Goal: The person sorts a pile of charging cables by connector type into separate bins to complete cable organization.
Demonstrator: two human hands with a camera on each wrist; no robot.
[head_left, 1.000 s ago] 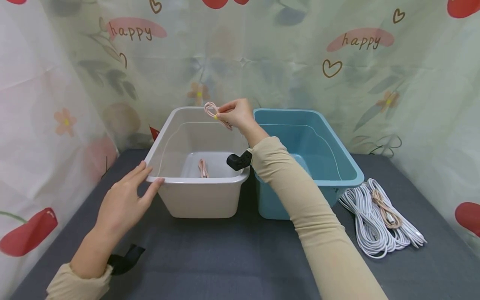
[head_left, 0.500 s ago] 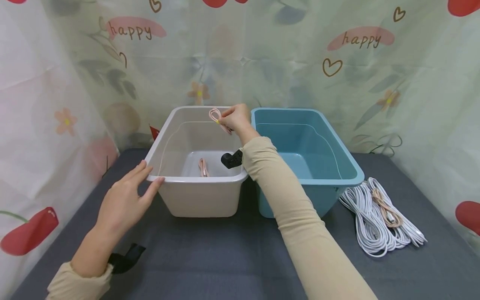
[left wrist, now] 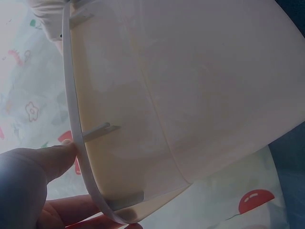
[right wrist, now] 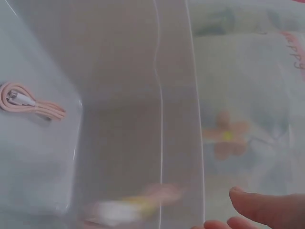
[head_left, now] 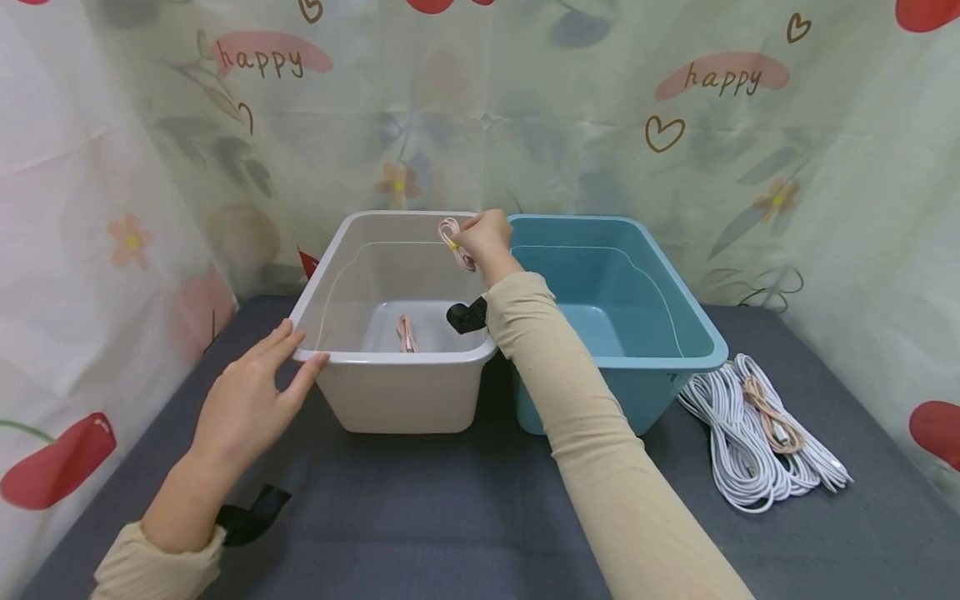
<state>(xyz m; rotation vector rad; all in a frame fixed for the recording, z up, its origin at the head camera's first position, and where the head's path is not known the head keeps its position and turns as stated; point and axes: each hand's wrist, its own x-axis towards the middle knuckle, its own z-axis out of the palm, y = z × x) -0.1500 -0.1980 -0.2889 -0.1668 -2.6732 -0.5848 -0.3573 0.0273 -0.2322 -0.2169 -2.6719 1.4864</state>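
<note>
A small pink cable [head_left: 454, 242] is pinched in the curled fingers of the right hand [head_left: 486, 240], held over the white bin [head_left: 397, 385] up near its 1 o'clock corner. The left hand [head_left: 247, 408] is laid flat and relaxed against the bin's 7 o'clock rim, nothing gripped. Another pink cable [head_left: 406, 333] is already lying on the bin floor. Probably best if the coil gets lowered nearer the middle before it's let go, with the bin kept steadied

Two bins [head_left: 397, 358] side by side; cables [head_left: 757, 433] right.
</note>
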